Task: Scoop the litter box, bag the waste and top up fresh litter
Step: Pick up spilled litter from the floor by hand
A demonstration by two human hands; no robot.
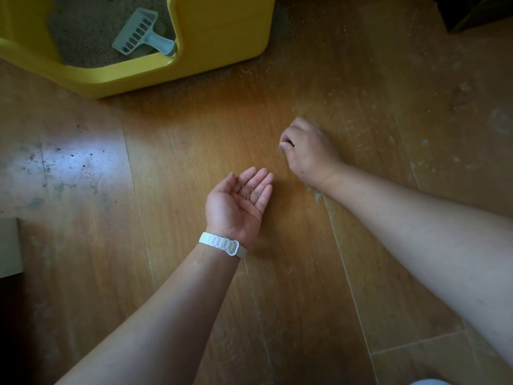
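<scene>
A yellow litter box (211,43) stands at the top left, holding grey-brown litter (83,31). A pale blue slotted scoop (141,33) lies in it, handle resting on the low front rim. My left hand (238,201) is palm up and cupped just above the wooden floor, with several litter grains (249,193) lying in the palm. My right hand (308,151) is a little further off and to the right, knuckles up, fingers curled and pinched together at the floor on some grains.
Loose litter grains (277,68) are scattered over the wooden floor (319,273) around the box's right side and further right. A pale block's corner (9,245) shows at the left edge, a dark object (480,12) at the top right.
</scene>
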